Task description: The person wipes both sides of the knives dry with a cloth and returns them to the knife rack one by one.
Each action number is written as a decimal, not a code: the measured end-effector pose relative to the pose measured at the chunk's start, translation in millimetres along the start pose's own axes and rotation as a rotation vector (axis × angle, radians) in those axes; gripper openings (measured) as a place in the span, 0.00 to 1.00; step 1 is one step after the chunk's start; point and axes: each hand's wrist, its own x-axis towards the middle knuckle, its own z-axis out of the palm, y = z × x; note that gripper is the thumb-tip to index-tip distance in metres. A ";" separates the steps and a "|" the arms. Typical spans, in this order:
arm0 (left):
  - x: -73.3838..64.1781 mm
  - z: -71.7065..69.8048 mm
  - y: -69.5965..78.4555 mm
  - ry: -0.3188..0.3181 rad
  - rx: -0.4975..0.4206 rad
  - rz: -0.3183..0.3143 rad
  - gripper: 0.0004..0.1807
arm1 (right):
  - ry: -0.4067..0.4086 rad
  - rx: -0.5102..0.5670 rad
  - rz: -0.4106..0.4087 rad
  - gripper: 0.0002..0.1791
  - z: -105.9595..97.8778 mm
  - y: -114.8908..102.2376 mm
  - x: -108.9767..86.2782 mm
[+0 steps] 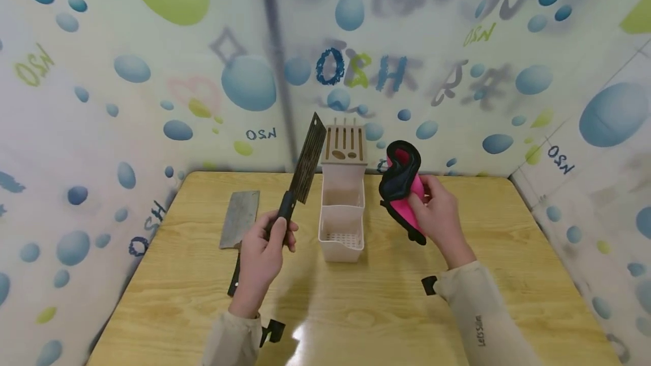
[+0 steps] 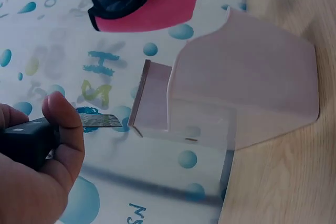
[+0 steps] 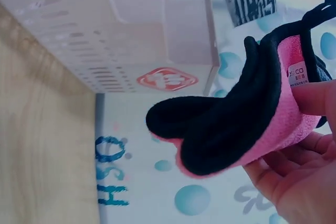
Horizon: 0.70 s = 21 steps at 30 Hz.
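Observation:
In the head view my left hand (image 1: 261, 256) grips the black handle of a kitchen knife (image 1: 309, 160), its broad, dark-streaked blade pointing up and away. A pink cloth item with thick black edging (image 1: 402, 182) is in my right hand (image 1: 439, 216), held folded between thumb and fingers above the table. A small label shows on the pink cloth (image 3: 283, 114) in the right wrist view; its exact kind is unclear. Between the hands stands a pale pink knife and utensil holder (image 1: 342, 253), with a slotted brown top at the back and open compartments in front.
A cleaver (image 1: 240, 219) with a grey blade and black handle lies on the wooden table (image 1: 376, 321), left of the holder and partly behind my left hand. Patterned walls (image 1: 437, 44) rise behind the table and at both sides.

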 end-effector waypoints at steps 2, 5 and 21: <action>-1.4 4.7 -1.1 0.001 -0.039 -0.029 0.13 | 0.017 0.011 -0.024 0.15 1.2 -6.5 2.3; -0.7 11.3 -3.2 0.012 -0.082 -0.053 0.12 | 0.028 0.015 -0.074 0.16 3.3 -15.3 7.0; 18.5 42.8 -6.2 -0.029 -0.282 -0.111 0.09 | -0.008 -0.037 -0.343 0.19 26.8 -40.8 28.0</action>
